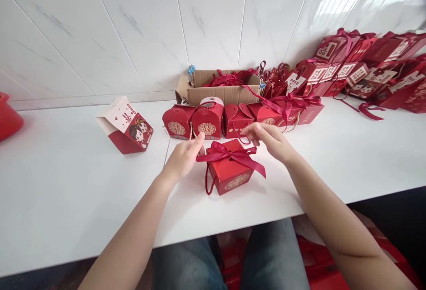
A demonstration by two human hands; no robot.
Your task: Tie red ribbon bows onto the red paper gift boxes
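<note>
Near the front edge of a white worktop [66,192], a ribbon-tied red box between two open grips.

Left to right, the red box [234,175] has a thin cord handle [207,184] looping down its left side, folded card walls, and a dark red ribbon [244,159] bowed on top with its ends spread to both sides. It looks light and fairly stiff, though the card would probably dent or crease if squeezed. The ribbon looks soft and slippery, easily pulled out of shape. The surest hold is likely low on opposite side walls, clear of the bow; the cord handle would suit lifting.

Left grip [181,157]: partly open, thumb raised, just beside the ribbon's left end. Whether a fingertip touches it is hard to tell. The red box lies to this grip's right, upright, turned slightly askew to the front edge.

Right grip [271,141]: loosely curled and open, seemingly empty, above the box's far right corner. The red box sits to its left and nearer the front edge, with a row of red boxes [176,121] behind, towards the back edge.
</note>
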